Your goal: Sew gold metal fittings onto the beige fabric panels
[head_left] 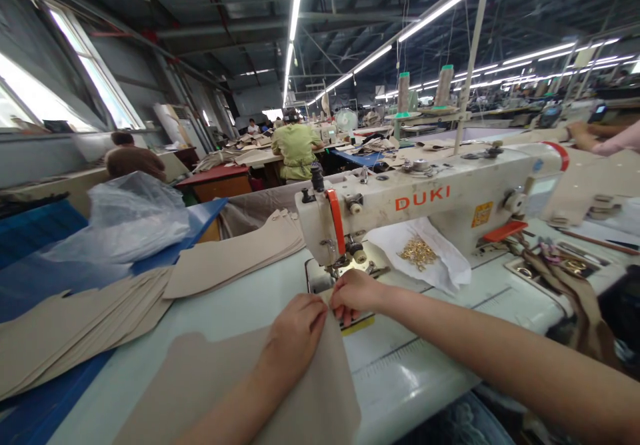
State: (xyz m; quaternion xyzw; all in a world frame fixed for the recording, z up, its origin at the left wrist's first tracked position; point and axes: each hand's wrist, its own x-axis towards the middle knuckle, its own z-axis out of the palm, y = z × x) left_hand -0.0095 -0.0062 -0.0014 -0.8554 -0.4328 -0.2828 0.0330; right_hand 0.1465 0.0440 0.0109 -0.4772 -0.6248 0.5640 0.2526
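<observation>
"Spreading over the bench (395, 365), that panel (325, 391). Held?"

"Yes, left hand (295, 335) and right hand (357, 291) both pinch its far end, just in front of the machine (373, 201)."

"How far along?"

"Partway, I'd judge; I see no seam. Leftward, a pile (95, 331); past it, a second pile (230, 258). Done or waiting, I can't tell."

A pale, glossy sewing table (400, 385) is being occupied by a white sewing machine (380, 195) marked DUKI. Beneath the machine's arm, a white sheet (453, 268) is being supported — small gold-coloured pieces (418, 253) are being borne on it. The near side is being covered by a large beige panel (225, 365), the left by a stack of beige pieces (235, 255), and at the right a shallow tray (537, 291) is being overhung by brown strips (583, 305).
</observation>
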